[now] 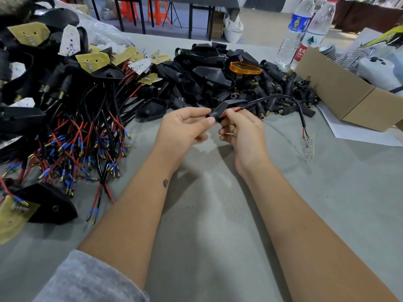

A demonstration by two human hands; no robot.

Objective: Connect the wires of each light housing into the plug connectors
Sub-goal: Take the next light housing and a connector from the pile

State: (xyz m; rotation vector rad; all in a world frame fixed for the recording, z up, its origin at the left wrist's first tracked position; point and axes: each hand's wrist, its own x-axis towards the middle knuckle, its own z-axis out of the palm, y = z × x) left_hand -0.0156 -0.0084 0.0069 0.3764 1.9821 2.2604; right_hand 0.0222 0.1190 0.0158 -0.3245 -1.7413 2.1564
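My left hand (185, 127) pinches the stem end of a black light housing (229, 105) held above the grey table at centre. Close beside it, my right hand (242, 131) pinches the red wire (236, 110) where it enters the housing. A black sheathed cable (287, 99) arcs from the housing to the right and ends in a small white LED board (308, 147) lying on the table. A pile of empty black housings and plug connectors (218, 79) lies just behind my hands.
At left lies a heap of wired housings (76, 131) with red and black leads, blue sleeves and yellow boards. An orange lens (245, 68) tops the pile. A cardboard box (340, 94) and two water bottles (305, 31) stand at the right rear. Grey cloth (207, 214) covers the table.
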